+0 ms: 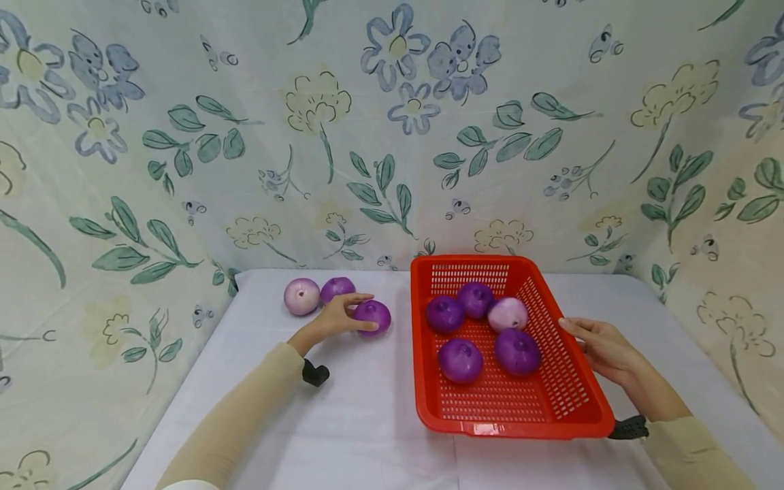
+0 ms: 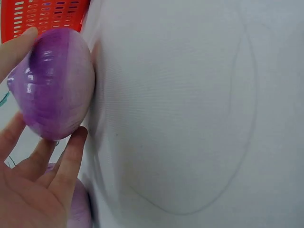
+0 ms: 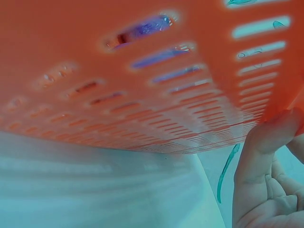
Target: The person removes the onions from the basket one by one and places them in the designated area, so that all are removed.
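Observation:
A purple onion (image 1: 372,318) is held between the thumb and fingers of my left hand (image 1: 333,318), left of the basket. The left wrist view shows the same onion (image 2: 54,83) from the side, its pale half against the white cloth; whether it is lifted cannot be told. My right hand (image 1: 603,347) pinches the right rim of a red plastic basket (image 1: 502,430), thumb on top. In the right wrist view the slotted basket wall (image 3: 156,104) fills the top, with the thumb (image 3: 273,135) at its edge. Several purple onions (image 1: 461,361) and a paler one (image 1: 508,315) lie inside.
Behind my left hand, a pale onion (image 1: 302,297) and a partly covered purple onion (image 1: 337,287) sit at the table's back left. A white cloth covers the table (image 1: 367,422). Flower-patterned fabric (image 1: 392,170) hangs along the back and sides.

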`<state>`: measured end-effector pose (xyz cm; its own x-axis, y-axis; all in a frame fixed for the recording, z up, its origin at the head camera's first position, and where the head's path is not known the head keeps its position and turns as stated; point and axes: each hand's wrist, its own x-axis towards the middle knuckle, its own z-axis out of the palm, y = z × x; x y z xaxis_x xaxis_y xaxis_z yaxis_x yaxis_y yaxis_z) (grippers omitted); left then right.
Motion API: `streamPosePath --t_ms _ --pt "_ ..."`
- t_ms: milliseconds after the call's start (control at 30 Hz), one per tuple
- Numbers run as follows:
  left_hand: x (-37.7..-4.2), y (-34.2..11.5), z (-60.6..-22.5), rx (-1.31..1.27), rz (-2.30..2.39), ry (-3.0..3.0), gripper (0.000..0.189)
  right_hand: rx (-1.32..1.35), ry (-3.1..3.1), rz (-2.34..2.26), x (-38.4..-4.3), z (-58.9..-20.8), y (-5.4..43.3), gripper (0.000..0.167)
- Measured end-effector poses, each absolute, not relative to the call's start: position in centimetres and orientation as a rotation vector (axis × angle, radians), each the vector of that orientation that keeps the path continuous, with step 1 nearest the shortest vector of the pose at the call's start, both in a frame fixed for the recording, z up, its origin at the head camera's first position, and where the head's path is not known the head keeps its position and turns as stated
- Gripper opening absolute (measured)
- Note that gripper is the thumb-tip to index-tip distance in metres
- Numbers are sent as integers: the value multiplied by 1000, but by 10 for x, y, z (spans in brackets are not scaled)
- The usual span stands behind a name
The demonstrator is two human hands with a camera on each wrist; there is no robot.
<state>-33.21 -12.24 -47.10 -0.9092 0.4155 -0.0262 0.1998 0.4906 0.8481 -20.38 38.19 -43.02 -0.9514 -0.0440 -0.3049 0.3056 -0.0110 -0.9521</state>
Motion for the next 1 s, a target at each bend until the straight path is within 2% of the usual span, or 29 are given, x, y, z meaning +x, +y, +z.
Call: streamPosePath --t_ms 433,733,1000 --pt "-329 -117 -416 785 1338 2553 73 275 1988 -2055 -205 -431 385 13" --pt "-326 -84 -382 1033 1261 2398 72 283 2010 -2053 -205 -428 383 12" --pt "-322 -49 -360 1132 1174 2298 70 298 2027 -2040 -206 -428 381 12"
